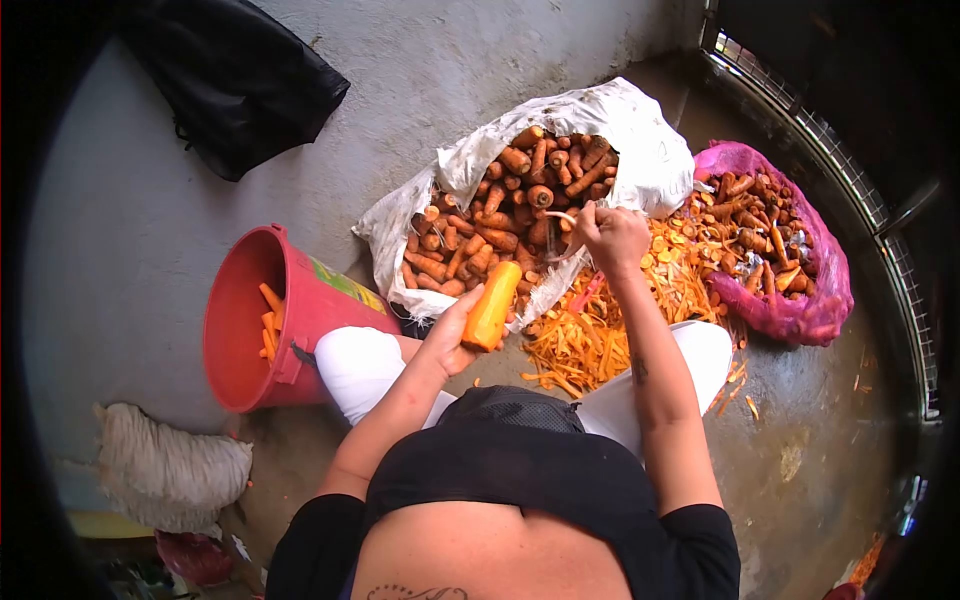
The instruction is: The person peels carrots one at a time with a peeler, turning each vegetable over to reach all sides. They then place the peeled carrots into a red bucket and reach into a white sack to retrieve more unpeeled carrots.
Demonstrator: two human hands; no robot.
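My left hand [455, 335] is wrapped round a thick peeled carrot [492, 307], bright orange and tilted upward away from me. Further out and to the right, my right hand [612, 237] is closed on a pale, thin peeler [562, 217], partly blurred, its grip hidden by my fingers. The peeler is apart from the carrot. Just beyond both hands lies an open white sack [640, 140] full of unpeeled carrots [500, 205]. Under my right forearm is a heap of orange peelings [580, 350], with a red strip-like object [588, 290] in it.
A tilted red bucket [340, 340] with a few peeled carrots [270, 320] stands at my left. At the right is a pink mesh sack [830, 280] of carrot pieces. A black bag [235, 90] lies upper left, a rolled whitish sack [170, 465] lower left. A metal grille [890, 240] edges the right.
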